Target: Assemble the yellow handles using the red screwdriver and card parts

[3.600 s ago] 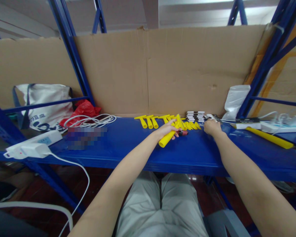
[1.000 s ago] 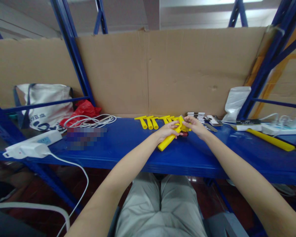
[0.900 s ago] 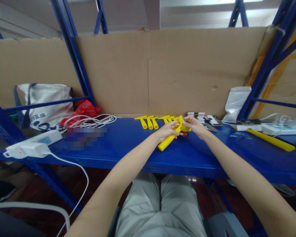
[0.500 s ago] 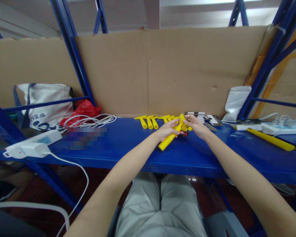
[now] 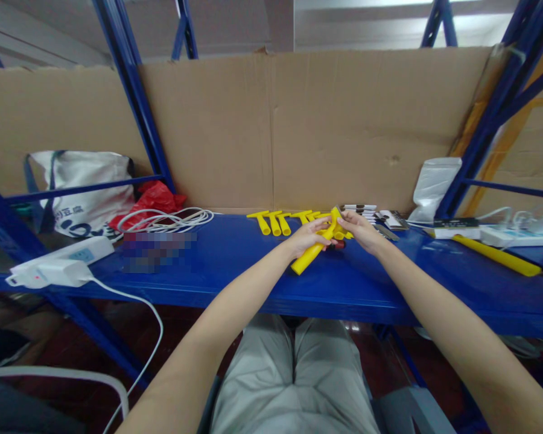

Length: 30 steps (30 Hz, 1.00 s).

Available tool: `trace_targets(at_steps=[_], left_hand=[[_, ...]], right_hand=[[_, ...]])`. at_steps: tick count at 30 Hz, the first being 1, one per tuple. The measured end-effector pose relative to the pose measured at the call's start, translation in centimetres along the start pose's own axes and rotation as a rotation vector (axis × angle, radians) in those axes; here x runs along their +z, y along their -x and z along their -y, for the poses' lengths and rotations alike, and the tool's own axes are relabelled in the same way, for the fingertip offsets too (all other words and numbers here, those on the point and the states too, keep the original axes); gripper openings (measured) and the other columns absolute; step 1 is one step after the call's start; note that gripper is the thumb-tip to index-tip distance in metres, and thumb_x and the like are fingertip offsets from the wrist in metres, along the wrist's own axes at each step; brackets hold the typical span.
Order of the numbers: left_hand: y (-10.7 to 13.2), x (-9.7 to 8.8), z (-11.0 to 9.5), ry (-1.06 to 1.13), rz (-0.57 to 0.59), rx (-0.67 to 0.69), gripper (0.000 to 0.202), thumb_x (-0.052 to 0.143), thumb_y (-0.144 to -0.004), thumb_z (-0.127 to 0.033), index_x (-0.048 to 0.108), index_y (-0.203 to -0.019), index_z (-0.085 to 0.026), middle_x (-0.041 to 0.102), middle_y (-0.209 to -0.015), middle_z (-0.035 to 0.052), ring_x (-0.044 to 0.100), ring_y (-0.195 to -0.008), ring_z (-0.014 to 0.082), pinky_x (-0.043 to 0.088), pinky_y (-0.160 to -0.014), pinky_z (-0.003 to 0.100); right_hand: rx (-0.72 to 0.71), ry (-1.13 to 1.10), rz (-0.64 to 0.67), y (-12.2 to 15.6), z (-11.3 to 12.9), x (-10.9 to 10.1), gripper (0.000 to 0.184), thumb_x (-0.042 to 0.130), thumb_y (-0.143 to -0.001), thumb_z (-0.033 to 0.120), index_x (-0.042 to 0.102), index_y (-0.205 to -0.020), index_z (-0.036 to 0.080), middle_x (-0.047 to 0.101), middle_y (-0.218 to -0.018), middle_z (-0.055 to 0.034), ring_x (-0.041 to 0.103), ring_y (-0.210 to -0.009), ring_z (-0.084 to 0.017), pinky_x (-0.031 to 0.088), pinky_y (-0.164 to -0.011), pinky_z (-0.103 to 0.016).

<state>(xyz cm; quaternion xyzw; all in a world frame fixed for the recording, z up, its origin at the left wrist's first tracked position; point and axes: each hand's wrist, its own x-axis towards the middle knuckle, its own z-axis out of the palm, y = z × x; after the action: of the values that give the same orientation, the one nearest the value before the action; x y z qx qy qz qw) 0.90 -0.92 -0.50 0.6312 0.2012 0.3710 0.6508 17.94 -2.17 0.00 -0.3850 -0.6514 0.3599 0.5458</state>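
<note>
My left hand (image 5: 308, 236) is wrapped round a yellow plastic handle (image 5: 308, 258) held slanted just above the blue shelf (image 5: 235, 265). At the handle's top end my right hand (image 5: 361, 229) pinches with closed fingers; what sits between the fingertips is too small to make out. A small dark red part (image 5: 338, 245) lies on the shelf under the hands. Behind them a row of several yellow T-shaped handles (image 5: 274, 220) lies along the cardboard back wall, beside a small stack of black-and-white flat pieces (image 5: 359, 209).
A long yellow rod (image 5: 498, 254), a white power strip (image 5: 516, 232) and a white pouch (image 5: 433, 184) are on the right. Coiled white cable (image 5: 167, 219), a red bag (image 5: 151, 198), a white tote bag (image 5: 84, 187) and another power strip (image 5: 57, 265) occupy the left. Blue rack posts (image 5: 133, 96) rise behind.
My right hand left the flat pieces at the right and came to the handle's top end. Over the last second both hands and the handle rose slightly.
</note>
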Motion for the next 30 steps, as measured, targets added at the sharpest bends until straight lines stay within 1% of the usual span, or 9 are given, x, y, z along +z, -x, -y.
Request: trace_targets(at_steps=[5, 10, 14, 18, 20, 22, 25, 27, 30], left_hand=[[0.1, 0.1, -0.2, -0.002, -0.006, -0.016, 0.081, 0.054, -0.060, 0.011, 0.046, -0.131, -0.025, 0.037, -0.140, 0.0185, 0.067, -0.070, 0.0140, 0.045, -0.048, 0.018], [0.2, 0.3, -0.4, 0.004, -0.027, -0.023, 0.080, 0.054, -0.059, 0.012, 0.047, -0.130, -0.024, 0.039, -0.138, 0.0179, 0.067, -0.068, 0.0135, 0.044, -0.046, 0.018], [0.0, 0.3, -0.3, 0.039, -0.076, -0.019, 0.078, 0.054, -0.059, 0.013, 0.047, -0.128, -0.023, 0.045, -0.131, 0.0162, 0.066, -0.068, 0.0133, 0.045, -0.047, 0.018], [-0.2, 0.0, -0.4, 0.113, -0.147, -0.015, 0.076, 0.052, -0.060, 0.013, 0.047, -0.127, -0.023, 0.050, -0.125, 0.0134, 0.066, -0.069, 0.0131, 0.046, -0.048, 0.018], [-0.3, -0.1, -0.7, 0.154, -0.191, -0.001, 0.077, 0.051, -0.060, 0.013, 0.046, -0.128, -0.023, 0.051, -0.124, 0.0125, 0.065, -0.070, 0.0130, 0.046, -0.049, 0.018], [-0.3, -0.3, -1.0, 0.187, -0.238, 0.015, 0.077, 0.051, -0.060, 0.013, 0.045, -0.128, -0.024, 0.052, -0.123, 0.0113, 0.065, -0.071, 0.0130, 0.046, -0.049, 0.017], [-0.3, -0.6, -1.3, 0.224, -0.306, 0.031, 0.076, 0.052, -0.062, 0.012, 0.044, -0.127, -0.024, 0.057, -0.118, 0.0092, 0.065, -0.073, 0.0133, 0.046, -0.050, 0.017], [-0.3, -0.9, -1.4, 0.232, -0.361, 0.024, 0.074, 0.054, -0.062, 0.011, 0.044, -0.127, -0.024, 0.059, -0.113, 0.0087, 0.065, -0.072, 0.0131, 0.045, -0.050, 0.016], [-0.4, -1.1, -1.3, 0.222, -0.437, -0.005, 0.071, 0.054, -0.063, 0.010, 0.044, -0.126, -0.021, 0.062, -0.107, 0.0091, 0.063, -0.068, 0.0123, 0.043, -0.047, 0.016]], right_hand=[[-0.003, 0.015, -0.008, 0.1, 0.1, 0.1, 0.041, 0.071, -0.058, 0.054, 0.052, -0.076, 0.022, 0.066, -0.085, -0.0019, 0.060, -0.077, -0.016, 0.048, -0.076, -0.033], [-0.021, 0.076, -0.019, -0.2, -0.4, 0.2, 0.045, 0.066, -0.061, 0.060, 0.051, -0.081, 0.023, 0.064, -0.087, -0.0027, 0.060, -0.080, -0.018, 0.048, -0.077, -0.035], [-0.094, 0.299, -0.113, -0.8, -1.6, 0.2, 0.046, 0.057, -0.066, 0.065, 0.051, -0.082, 0.022, 0.063, -0.092, -0.0067, 0.058, -0.088, -0.022, 0.046, -0.083, -0.040], [-0.186, 0.574, -0.225, -1.2, -2.1, -0.5, 0.041, 0.057, -0.071, 0.058, 0.055, -0.086, 0.020, 0.061, -0.100, -0.0116, 0.055, -0.097, -0.025, 0.042, -0.090, -0.044], [-0.210, 0.700, -0.229, -1.2, -1.8, -1.2, 0.037, 0.060, -0.070, 0.054, 0.057, -0.083, 0.020, 0.062, -0.097, -0.0116, 0.055, -0.096, -0.026, 0.042, -0.089, -0.044], [-0.168, 0.783, -0.131, -0.9, -1.3, -1.9, 0.032, 0.062, -0.069, 0.052, 0.060, -0.076, 0.021, 0.064, -0.087, -0.0095, 0.057, -0.086, -0.024, 0.044, -0.083, -0.042], [-0.007, 0.775, 0.150, -0.1, -0.4, -2.7, 0.030, 0.066, -0.066, 0.051, 0.064, -0.071, 0.021, 0.066, -0.076, -0.0061, 0.058, -0.070, -0.020, 0.046, -0.071, -0.036], [0.065, 0.742, 0.288, 0.3, -0.3, -2.8, 0.030, 0.070, -0.062, 0.050, 0.067, -0.071, 0.022, 0.067, -0.074, -0.0047, 0.058, -0.066, -0.019, 0.046, -0.065, -0.033], [0.074, 0.798, 0.339, 0.5, -0.4, -2.5, 0.027, 0.074, -0.057, 0.047, 0.067, -0.064, 0.022, 0.065, -0.065, -0.0025, 0.056, -0.059, -0.017, 0.043, -0.059, -0.031]])
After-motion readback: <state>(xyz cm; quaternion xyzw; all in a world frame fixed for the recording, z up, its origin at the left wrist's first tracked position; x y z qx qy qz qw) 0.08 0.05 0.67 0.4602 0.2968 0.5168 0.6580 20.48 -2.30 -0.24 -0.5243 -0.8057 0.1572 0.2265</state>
